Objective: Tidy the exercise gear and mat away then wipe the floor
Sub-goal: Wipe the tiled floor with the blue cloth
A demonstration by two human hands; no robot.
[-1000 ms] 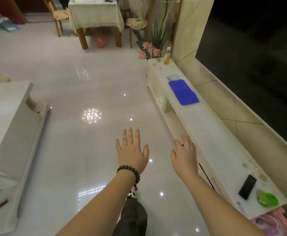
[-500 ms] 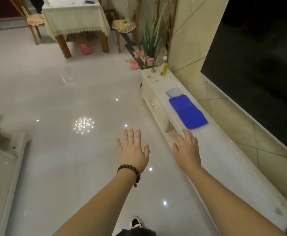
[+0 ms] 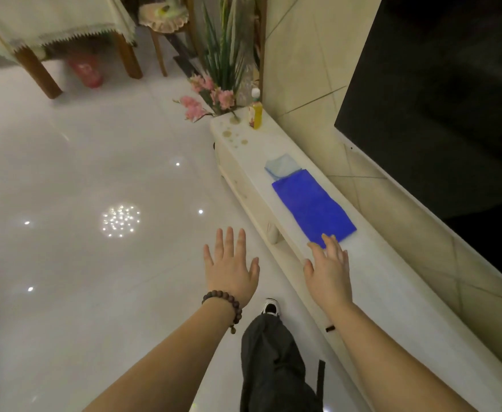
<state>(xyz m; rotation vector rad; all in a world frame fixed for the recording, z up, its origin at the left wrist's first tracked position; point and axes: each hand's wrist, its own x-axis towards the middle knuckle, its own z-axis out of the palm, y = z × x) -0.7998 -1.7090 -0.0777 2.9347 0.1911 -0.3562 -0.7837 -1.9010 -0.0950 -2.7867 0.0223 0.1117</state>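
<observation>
A person's right hand [image 3: 328,270], fingers straight and empty, reaches over the cabinet [image 3: 392,292] toward the blue cloth [image 3: 312,205] lying at its fingertips, apparently for floor-wiping, while the left hand [image 3: 232,267] hovers spread above the floor [image 3: 95,278].

Cloth [image 3: 313,208] on cabinet [image 3: 392,292], seemingly overlapping smaller cloth [image 3: 282,165].

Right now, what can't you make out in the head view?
- Right hand and blue cloth: fingertips overlap its near corner; contact unclear.
- Pale cloth: partly under the blue one.
- Bottle label: too small.
- Table: top cut off by the frame edge.
- Red thing under it: blurred, shadowed.
</observation>
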